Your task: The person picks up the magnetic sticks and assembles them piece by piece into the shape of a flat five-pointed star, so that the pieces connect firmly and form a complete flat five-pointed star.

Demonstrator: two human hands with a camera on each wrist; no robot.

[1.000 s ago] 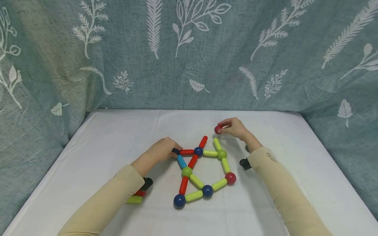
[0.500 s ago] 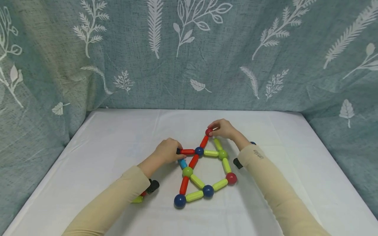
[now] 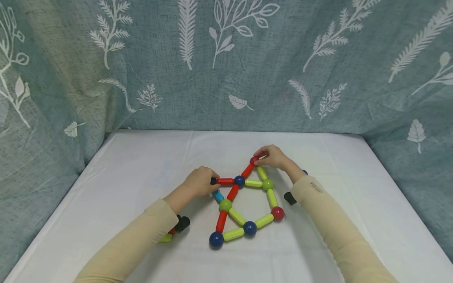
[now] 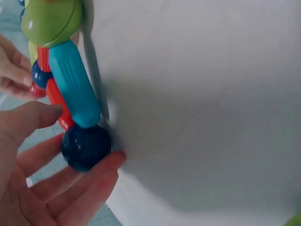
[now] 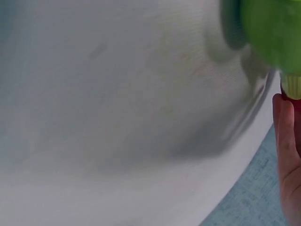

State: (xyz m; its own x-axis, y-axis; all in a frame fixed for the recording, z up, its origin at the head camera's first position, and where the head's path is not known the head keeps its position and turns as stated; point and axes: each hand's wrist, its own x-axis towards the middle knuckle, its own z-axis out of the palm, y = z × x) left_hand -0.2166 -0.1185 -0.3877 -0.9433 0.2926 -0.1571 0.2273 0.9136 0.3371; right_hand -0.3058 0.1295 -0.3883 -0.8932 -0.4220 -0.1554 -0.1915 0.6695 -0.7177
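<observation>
My left hand (image 3: 200, 182) grips a dark blue ball (image 4: 84, 153), its fingers around the far side and the thumb by a red stick (image 3: 225, 181). A light blue stick (image 4: 75, 84) runs from that ball to a green ball (image 3: 225, 205). At the far end, my right hand (image 3: 273, 157) pinches a red ball (image 3: 253, 160). This red ball meets the tip of another red stick (image 3: 248, 170) and lies close to a yellow-green stick (image 3: 262, 173). Balls and sticks form a joined flat figure, with a ring and a triangle at its near side.
Beside my left forearm lie a yellow-green stick (image 3: 165, 238) and a red one, both partly hidden. A dark blue ball (image 3: 305, 172) peeks out behind my right wrist. A patterned curtain (image 3: 226, 98) hangs behind the white-covered table (image 3: 141, 157).
My right hand has brought the red ball leftward onto the red stick's end, then slightly right toward the yellow-green stick. That red stick has tilted right. My left hand has shifted slightly right.
</observation>
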